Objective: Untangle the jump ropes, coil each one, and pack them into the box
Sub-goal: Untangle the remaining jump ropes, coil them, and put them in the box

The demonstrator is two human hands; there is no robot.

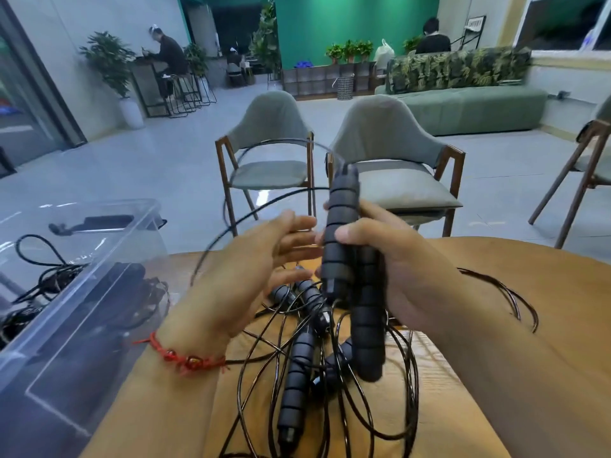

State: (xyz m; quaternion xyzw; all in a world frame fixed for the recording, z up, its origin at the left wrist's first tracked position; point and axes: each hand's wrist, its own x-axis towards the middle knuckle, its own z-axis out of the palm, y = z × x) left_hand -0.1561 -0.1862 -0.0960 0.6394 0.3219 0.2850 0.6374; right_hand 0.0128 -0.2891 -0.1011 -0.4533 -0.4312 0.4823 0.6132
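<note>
1. My view shows the right hand [396, 269] closed around a pair of grey foam handles [342, 233], thumb across the front. One handle points up and away, the other hangs down below the fist.
2. The left hand [251, 269] is open and blurred, its fingers straight and reaching toward the handles, just beside them. I cannot tell if it touches the cord.
3. A red string bracelet [185, 358] sits on the left wrist.
4. A thin black cord [264, 203] arcs from the top of the raised handle out to the left and curves down behind the left hand.
5. Below both hands, a tangled pile of jump ropes [297, 368] lies on the wooden table [529, 292], with several more foam handles among looping black cord.
6. A clear plastic box [66, 342] stands at the table's left edge, and I can see dark coiled ropes [49, 276] inside it.
7. Two grey padded chairs [390, 140] stand beyond the table.
</note>
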